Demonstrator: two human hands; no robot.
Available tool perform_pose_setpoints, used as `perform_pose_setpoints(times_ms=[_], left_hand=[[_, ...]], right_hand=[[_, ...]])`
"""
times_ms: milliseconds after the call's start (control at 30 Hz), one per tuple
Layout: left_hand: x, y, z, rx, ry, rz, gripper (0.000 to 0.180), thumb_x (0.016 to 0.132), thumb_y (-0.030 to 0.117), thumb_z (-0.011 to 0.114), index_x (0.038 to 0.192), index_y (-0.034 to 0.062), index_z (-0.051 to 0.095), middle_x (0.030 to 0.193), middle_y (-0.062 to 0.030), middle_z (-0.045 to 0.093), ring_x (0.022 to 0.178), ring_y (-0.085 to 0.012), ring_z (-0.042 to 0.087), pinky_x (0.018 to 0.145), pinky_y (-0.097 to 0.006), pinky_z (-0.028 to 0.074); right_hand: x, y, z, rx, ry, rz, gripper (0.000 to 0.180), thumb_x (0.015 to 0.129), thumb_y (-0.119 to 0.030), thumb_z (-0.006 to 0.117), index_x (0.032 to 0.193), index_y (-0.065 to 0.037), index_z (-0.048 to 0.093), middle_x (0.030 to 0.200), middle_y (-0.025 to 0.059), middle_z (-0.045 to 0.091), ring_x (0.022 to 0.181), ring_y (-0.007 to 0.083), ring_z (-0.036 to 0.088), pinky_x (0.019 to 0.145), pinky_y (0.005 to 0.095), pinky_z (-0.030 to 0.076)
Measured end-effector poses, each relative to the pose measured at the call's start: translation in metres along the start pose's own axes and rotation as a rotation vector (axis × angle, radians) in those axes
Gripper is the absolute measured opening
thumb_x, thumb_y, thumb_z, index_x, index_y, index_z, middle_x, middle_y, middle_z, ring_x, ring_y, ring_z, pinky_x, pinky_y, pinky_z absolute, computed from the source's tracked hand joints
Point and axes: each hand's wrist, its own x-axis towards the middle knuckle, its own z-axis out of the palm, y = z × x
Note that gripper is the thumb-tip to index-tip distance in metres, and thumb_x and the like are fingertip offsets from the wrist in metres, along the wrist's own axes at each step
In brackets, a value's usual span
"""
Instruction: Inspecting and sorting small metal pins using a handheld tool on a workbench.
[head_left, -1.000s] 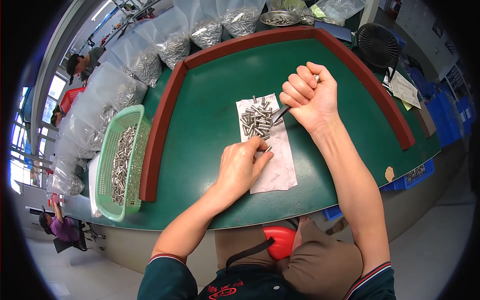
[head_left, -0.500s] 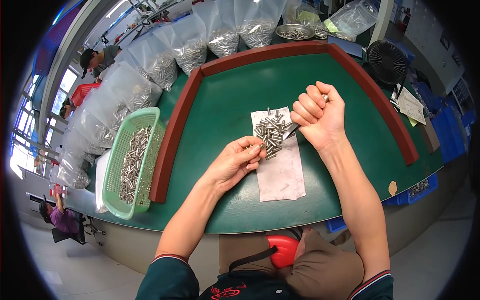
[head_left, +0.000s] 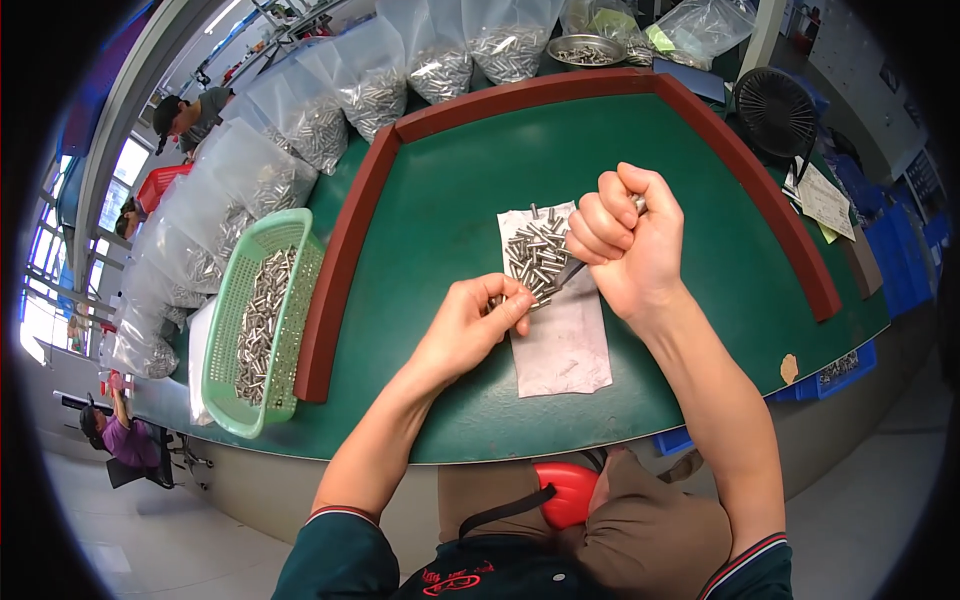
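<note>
A heap of small silver metal pins (head_left: 537,250) lies on a whitish cloth (head_left: 562,355) in the middle of the green table. At the heap's near-left edge, my left hand (head_left: 478,318) is closed, thumb and fingers pinching a metal pin that is mostly hidden. My right hand (head_left: 635,240) makes a fist around a slim pointed tool (head_left: 571,273). Its dark shaft comes out below the fist and reaches the right side of the heap, while a metal bit shows at the top of the fist. The fingers hide the tool's kind.
A green basket (head_left: 219,345) of pins stands at the left, outside the dark red wooden rail (head_left: 345,250). Clear bags (head_left: 372,90) of pins line the far and left sides. A metal dish (head_left: 586,50) and black fan (head_left: 775,112) stand behind. Other people work at the left.
My right fist has shifted slightly left and tilted, with the tool's shaft lower against the heap. My left fingers have curled in closer at the heap's near edge.
</note>
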Motion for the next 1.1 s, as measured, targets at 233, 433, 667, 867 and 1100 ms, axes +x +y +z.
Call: perform_pose_setpoints(times_ms=[233, 433, 667, 867, 1100], left_hand=[[-0.012, 0.004, 0.019, 0.671, 0.09, 0.182, 0.011, 0.081, 0.009, 0.054, 0.08, -0.0015, 0.049, 0.069, -0.018, 0.058, 0.065, -0.0353, 0.056, 0.057, -0.038, 0.042], [-0.013, 0.003, 0.01, 0.62, 0.07, 0.197, 0.017, 0.079, 0.01, 0.058, 0.085, -0.0007, 0.047, 0.065, -0.0174, 0.057, 0.063, -0.036, 0.056, 0.056, -0.042, 0.042], [-0.013, 0.004, 0.009, 0.625, 0.051, 0.16, 0.016, 0.079, 0.011, 0.059, 0.079, -0.0006, 0.048, 0.064, -0.0175, 0.057, 0.061, -0.0357, 0.055, 0.054, -0.042, 0.041], [-0.012, 0.004, 0.01, 0.633, 0.076, 0.166, 0.015, 0.078, 0.011, 0.059, 0.078, -0.0008, 0.049, 0.061, -0.0176, 0.056, 0.059, -0.0356, 0.055, 0.053, -0.042, 0.041], [-0.012, 0.006, 0.011, 0.612, 0.076, 0.134, 0.015, 0.078, 0.011, 0.06, 0.076, -0.0008, 0.05, 0.061, -0.0173, 0.056, 0.059, -0.0353, 0.055, 0.053, -0.041, 0.041]], right_hand=[[-0.025, 0.027, 0.013, -0.258, 0.052, -0.04, 0.04, 0.088, -0.025, 0.03, 0.05, -0.013, 0.024, 0.041, -0.0023, 0.023, 0.04, 0.009, 0.017, 0.04, 0.0254, 0.017], [-0.028, 0.034, 0.011, -0.218, 0.13, 0.016, 0.037, 0.086, -0.023, 0.033, 0.051, -0.012, 0.026, 0.042, -0.0023, 0.025, 0.04, 0.0076, 0.018, 0.04, 0.0247, 0.017], [-0.027, 0.042, 0.006, -0.143, 0.154, 0.002, 0.034, 0.083, -0.02, 0.035, 0.051, -0.011, 0.026, 0.043, -0.0017, 0.026, 0.04, 0.0066, 0.019, 0.039, 0.0245, 0.015], [-0.028, 0.041, 0.005, -0.1, 0.165, 0.015, 0.034, 0.082, -0.019, 0.035, 0.051, -0.011, 0.026, 0.043, -0.0015, 0.026, 0.04, 0.0066, 0.019, 0.039, 0.0245, 0.015], [-0.029, 0.044, 0.003, -0.127, 0.149, 0.001, 0.036, 0.083, -0.02, 0.034, 0.05, -0.011, 0.025, 0.043, -0.0013, 0.026, 0.04, 0.0071, 0.019, 0.039, 0.025, 0.016]])
